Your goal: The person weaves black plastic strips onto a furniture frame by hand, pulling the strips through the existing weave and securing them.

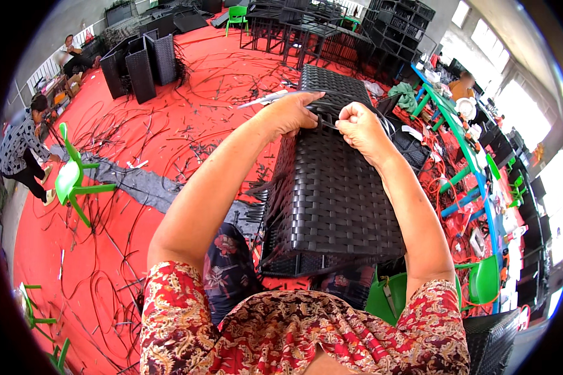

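In front of me stands a piece of furniture woven from flat black plastic strips (pixel 344 194), its long top running away from my lap. My left hand (pixel 288 114) is closed at its left edge, thumb and fingers bent over the weave. From there a loose black strip (pixel 327 122) stretches across to my right hand (pixel 364 130), which pinches it with curled fingers. The strip's ends are hidden by my fingers. A pale, shiny strip end (pixel 263 99) sticks out to the left beyond my left hand.
Loose black strips litter the red floor covering (pixel 213 69). A green chair (pixel 75 172) stands at left, near a bending person (pixel 25 150). Woven black panels (pixel 141 65) stand farther back. On the right runs a long blue-green frame (pixel 460 134) with clutter around it.
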A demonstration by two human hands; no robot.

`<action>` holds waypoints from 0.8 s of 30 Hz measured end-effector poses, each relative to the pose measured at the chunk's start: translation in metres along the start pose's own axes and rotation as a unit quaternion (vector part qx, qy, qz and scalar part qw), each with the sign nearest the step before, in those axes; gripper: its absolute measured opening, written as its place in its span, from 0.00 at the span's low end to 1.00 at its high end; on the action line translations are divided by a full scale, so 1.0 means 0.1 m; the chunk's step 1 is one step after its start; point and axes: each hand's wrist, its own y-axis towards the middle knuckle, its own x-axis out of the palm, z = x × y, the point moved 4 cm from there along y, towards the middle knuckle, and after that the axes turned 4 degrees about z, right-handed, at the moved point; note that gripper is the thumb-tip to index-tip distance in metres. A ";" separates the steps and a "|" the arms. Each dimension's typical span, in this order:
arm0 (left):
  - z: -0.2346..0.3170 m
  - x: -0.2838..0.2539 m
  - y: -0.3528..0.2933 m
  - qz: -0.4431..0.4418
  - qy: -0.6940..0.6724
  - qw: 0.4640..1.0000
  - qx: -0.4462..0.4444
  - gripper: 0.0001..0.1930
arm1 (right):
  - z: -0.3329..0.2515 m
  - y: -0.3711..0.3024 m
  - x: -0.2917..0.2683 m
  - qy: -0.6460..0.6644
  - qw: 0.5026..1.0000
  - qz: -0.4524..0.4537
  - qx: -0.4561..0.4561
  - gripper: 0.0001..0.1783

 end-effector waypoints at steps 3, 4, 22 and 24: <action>-0.02 0.01 0.00 -0.009 -0.044 0.999 0.007 0.37 | -0.03 -0.04 0.01 0.001 1.000 0.005 0.002 0.06; -0.04 0.01 0.00 -0.011 -0.053 0.998 0.011 0.37 | -0.02 -0.04 0.01 -0.006 1.000 0.008 0.003 0.06; 0.18 -0.26 -0.21 0.171 0.022 0.968 0.181 0.28 | -0.46 0.10 0.39 -0.212 0.973 -0.097 0.007 0.09; -0.01 -0.28 -0.15 0.148 -0.074 0.970 0.179 0.28 | -0.42 0.17 0.35 -0.210 0.971 -0.117 0.020 0.09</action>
